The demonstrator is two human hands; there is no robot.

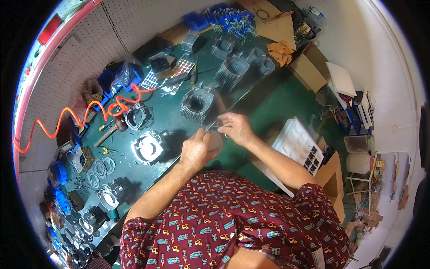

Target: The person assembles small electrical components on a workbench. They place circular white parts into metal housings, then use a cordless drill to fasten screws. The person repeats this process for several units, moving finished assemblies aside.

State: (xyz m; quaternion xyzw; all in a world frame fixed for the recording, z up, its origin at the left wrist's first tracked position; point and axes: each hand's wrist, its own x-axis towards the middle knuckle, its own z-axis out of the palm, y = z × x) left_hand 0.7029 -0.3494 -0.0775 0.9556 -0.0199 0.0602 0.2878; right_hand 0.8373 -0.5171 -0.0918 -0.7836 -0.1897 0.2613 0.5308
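Above green bench [264,103], left hand [195,150] grips rounded metal part [214,140]; right hand [236,127] pinches thin wire [214,126].

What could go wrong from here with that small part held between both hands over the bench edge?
The small part, pinched by the left hand and right hand, sits near the green bench edge; a slipped grip might drop it to the floor. The finned cylinder stands close ahead and could be knocked.

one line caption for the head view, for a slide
Left hand and right hand pinch a small pale part over a green workbench crowded with finned metal cylinders.
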